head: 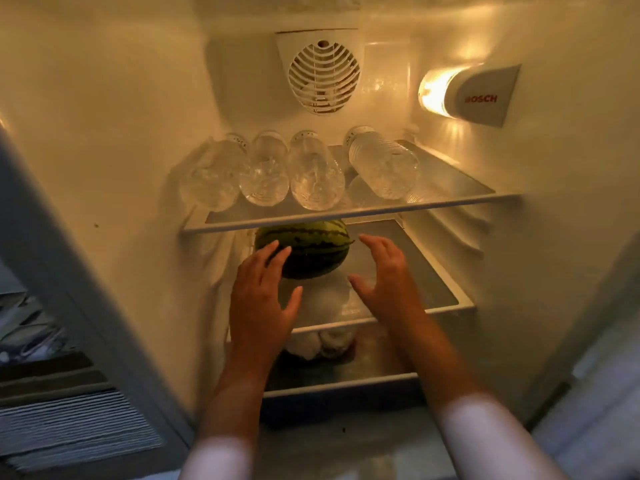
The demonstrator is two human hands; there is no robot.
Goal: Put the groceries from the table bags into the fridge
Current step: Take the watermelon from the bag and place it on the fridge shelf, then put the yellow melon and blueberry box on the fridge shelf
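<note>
Both hands, left hand (260,292) and right hand (384,271), are hovering spread and empty beside the watermelon (308,249) sitting on the fridge's middle shelf (433,308). It is looking heavy, smooth, roll-prone; cradling both flanks seems wisest.

Left hand (261,299), right hand (384,275); fingers spread

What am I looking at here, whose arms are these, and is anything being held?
There is no machine: one camera worn on a person's head looks down at their own two bare hands reaching into an open fridge. The left hand and right hand are both open; neither grips anything. A striped watermelon sits between them on the middle shelf, the left fingers at its side. Above, the top shelf carries clear plastic bottles lying down.
</note>
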